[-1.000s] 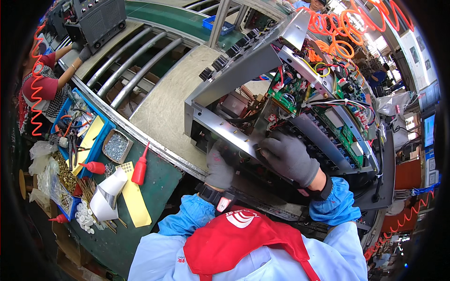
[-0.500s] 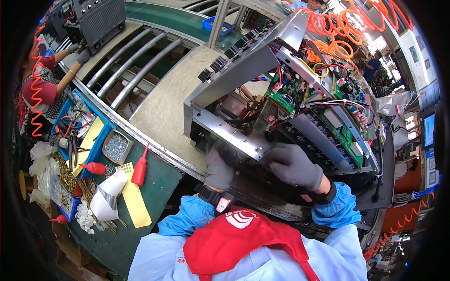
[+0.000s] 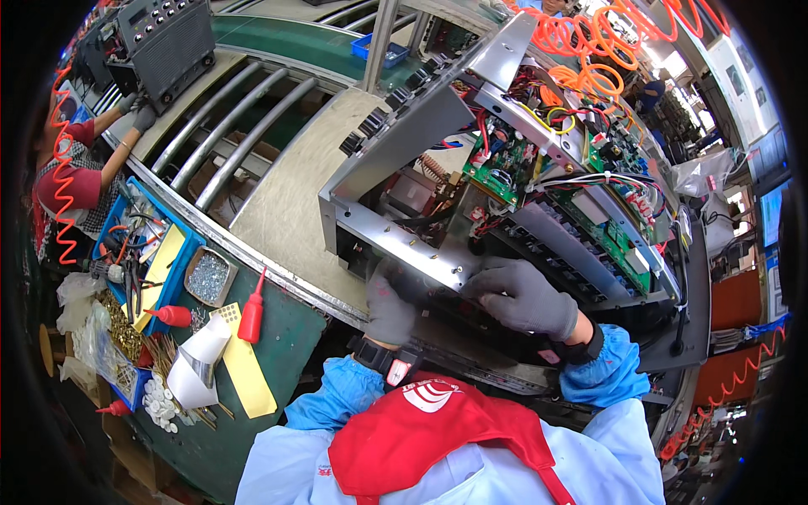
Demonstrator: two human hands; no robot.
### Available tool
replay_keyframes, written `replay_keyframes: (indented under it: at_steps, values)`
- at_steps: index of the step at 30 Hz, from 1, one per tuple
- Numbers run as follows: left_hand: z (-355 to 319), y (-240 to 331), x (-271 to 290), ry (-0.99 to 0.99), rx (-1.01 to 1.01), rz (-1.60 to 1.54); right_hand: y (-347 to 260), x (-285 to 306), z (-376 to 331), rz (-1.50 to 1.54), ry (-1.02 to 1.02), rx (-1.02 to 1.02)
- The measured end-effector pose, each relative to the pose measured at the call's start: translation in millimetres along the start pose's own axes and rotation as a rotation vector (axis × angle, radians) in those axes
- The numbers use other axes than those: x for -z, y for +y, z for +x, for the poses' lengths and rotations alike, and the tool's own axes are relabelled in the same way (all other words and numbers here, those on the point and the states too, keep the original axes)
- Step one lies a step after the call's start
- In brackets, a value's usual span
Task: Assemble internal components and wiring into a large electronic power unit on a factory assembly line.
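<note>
An open-framed electrical machine [image 3: 505, 168] stands before me, its grey metal sides around green circuit boards [image 3: 498, 168] and bundled wires. Along its near side runs a bare metal rail [image 3: 404, 249] with several small screws or studs. My left hand [image 3: 390, 313], in a grey glove, is just below the rail's left part; its fingers are blurred and partly hidden. My gloved right hand [image 3: 528, 301] is at the rail's right end, with fingers curled and thumb drawn in. Whatever sits between those fingertips is too small or too hidden to name.
On the green bench [image 3: 290, 337] at left lie red squeeze bottles [image 3: 252, 313], a box of small screws [image 3: 209, 276], yellow card [image 3: 250, 370] and a blue tool bin [image 3: 179, 282]. Rollers [image 3: 227, 139] lie beyond. Another person's gloved hands touch a grey machine [image 3: 168, 55]. Orange coiled hoses [image 3: 581, 34] hang above.
The machine sits slightly further left in the picture as the view shifts. Both my hands stay beside the rail in nearly the same pose.
</note>
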State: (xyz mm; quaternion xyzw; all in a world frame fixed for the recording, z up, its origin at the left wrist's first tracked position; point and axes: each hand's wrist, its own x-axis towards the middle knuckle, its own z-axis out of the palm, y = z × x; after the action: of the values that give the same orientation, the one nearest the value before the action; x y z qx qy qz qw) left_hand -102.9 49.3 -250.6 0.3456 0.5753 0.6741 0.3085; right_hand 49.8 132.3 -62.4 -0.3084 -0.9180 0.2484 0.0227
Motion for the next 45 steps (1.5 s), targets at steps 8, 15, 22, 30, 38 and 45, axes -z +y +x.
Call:
replay_keyframes:
  at_steps: [8,15,22,30,38,45]
  values:
    - [12,13,-9,0.078,0.566,-0.884,9,-3,2,0.236,0.024,0.144]
    - [7,-16,-1,0.031,0.510,-0.863,3,0,1,0.240,-0.038,0.121]
    - [3,-35,0,0.012,0.328,-0.612,3,-1,0,0.193,-0.026,0.071]
    - [8,-15,4,0.017,0.502,-0.786,2,2,-8,0.186,0.029,0.147]
    - [8,-12,11,-0.128,0.103,-0.140,12,19,-41,0.008,0.003,-0.090]
    - [10,-13,8,-0.088,0.344,-0.458,14,1,-43,-0.200,0.064,-0.054]
